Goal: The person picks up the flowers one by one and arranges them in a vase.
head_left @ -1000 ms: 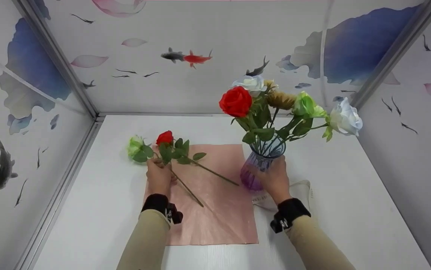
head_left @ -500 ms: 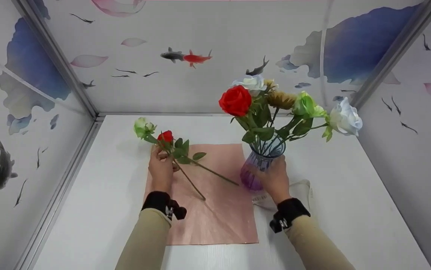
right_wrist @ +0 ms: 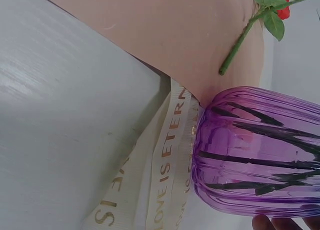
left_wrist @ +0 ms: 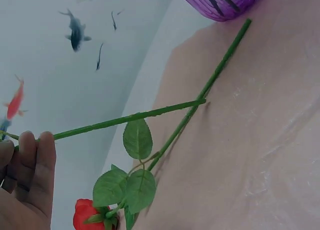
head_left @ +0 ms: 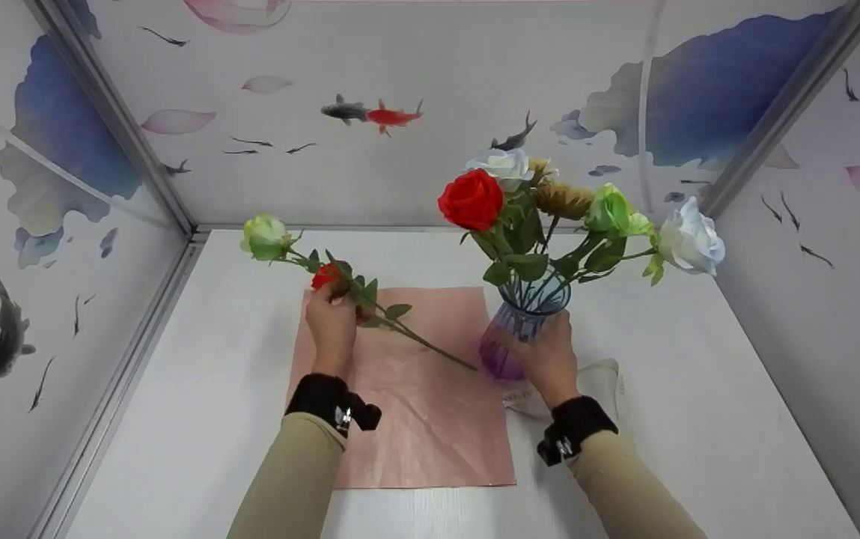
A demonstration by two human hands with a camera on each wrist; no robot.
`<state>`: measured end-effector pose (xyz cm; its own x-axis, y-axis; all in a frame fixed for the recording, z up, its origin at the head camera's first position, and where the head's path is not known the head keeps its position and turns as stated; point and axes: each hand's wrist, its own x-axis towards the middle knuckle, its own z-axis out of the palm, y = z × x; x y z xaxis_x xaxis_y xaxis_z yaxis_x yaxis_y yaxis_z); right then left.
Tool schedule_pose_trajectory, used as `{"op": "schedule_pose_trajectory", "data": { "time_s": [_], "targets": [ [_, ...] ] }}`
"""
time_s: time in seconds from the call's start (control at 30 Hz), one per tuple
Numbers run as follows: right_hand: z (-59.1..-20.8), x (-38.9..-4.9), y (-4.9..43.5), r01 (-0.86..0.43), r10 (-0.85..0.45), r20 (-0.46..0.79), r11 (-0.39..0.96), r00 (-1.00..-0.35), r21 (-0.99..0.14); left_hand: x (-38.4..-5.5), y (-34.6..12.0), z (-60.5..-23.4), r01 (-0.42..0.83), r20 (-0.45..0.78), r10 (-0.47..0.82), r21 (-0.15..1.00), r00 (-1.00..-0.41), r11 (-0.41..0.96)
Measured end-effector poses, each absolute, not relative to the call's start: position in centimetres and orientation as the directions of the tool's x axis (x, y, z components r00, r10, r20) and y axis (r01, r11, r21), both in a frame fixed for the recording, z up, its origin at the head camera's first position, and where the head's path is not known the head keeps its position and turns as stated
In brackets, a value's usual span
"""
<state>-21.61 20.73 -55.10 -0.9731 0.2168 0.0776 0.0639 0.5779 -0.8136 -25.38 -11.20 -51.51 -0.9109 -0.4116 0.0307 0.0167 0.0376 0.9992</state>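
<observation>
My left hand pinches the stem of a light green rose, whose head points to the far left. Beneath it, a red rose lies on the pink wrapping paper, its head partly covered by my left hand in the head view. My right hand grips a glass vase, purple at the base and bluish at the rim. Out of the vase stand a red rose, white roses, a green rose and brownish flowers. Their dark stems show through the glass.
A cream ribbon with gold lettering, "LOVE IS ETERN…", lies beside the vase base on the white table. Patterned panels with painted fish enclose the table at the back and both sides.
My left hand has lifted the green rose, moving slightly away and right; its head now stands higher and its stem nearly lines up over the red rose's stem. The right hand and vase stay put.
</observation>
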Motion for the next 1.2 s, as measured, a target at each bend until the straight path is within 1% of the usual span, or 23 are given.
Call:
{"op": "schedule_pose_trajectory", "data": {
  "time_s": [0.13, 0.3, 0.6, 0.93, 1.2],
  "targets": [
    [-55.0, -21.5, 20.6, 0.091, 0.230, 0.057, 0.584, -0.971, -0.807, -25.1, -10.7, -50.6, 0.050, 0.043, -0.374, 0.999, -0.926, -0.007],
    [-54.8, -21.3, 20.4, 0.111, 0.242, 0.050, 0.607, -0.969, -0.787, -24.9, -10.2, -49.6, 0.090, 0.055, -0.301, 0.991, -0.952, -0.102],
    [-54.8, -21.2, 20.4, 0.114, 0.231, 0.051, 0.645, -0.972, -0.755, -24.2, -9.1, -47.5, 0.164, 0.132, -0.184, 0.972, -0.974, -0.171],
    [-54.7, -21.1, 20.3, 0.105, 0.237, 0.059, 0.623, -0.970, -0.775, -23.6, -7.7, -45.7, 0.292, 0.280, -0.085, 0.906, -0.956, -0.307],
    [-54.7, -21.1, 20.5, 0.102, 0.242, 0.067, 0.623, -0.968, -0.775, -23.0, -6.9, -44.2, 0.329, 0.341, -0.046, 0.853, -0.939, -0.404]
  ]
}}
